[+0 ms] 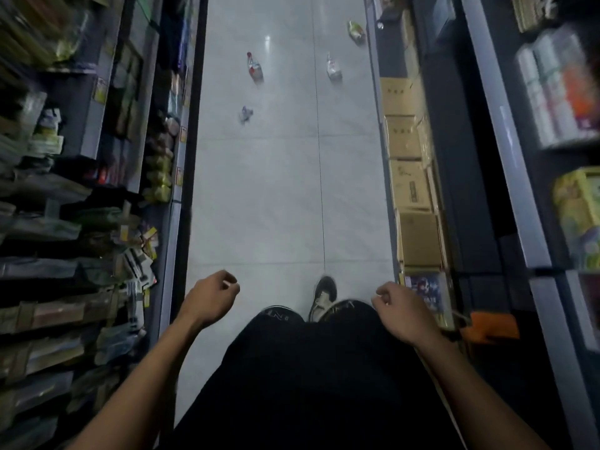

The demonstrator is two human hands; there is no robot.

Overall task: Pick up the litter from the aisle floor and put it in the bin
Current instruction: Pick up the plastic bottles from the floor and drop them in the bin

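Down the aisle floor (285, 196), four bits of litter lie well ahead: red-white wrapper (255, 67), white one (333, 68), green packet (356, 31), small crumpled scrap (245, 115). Probably light, crinkly; pinch an edge. Left hand (211, 298) and right hand (397, 308) loosely curled, holding nothing. No bin visible.

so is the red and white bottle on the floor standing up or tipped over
Tipped over: the red and white plastic bottle lies lengthwise on the pale tiled floor, red cap pointing away up the aisle.
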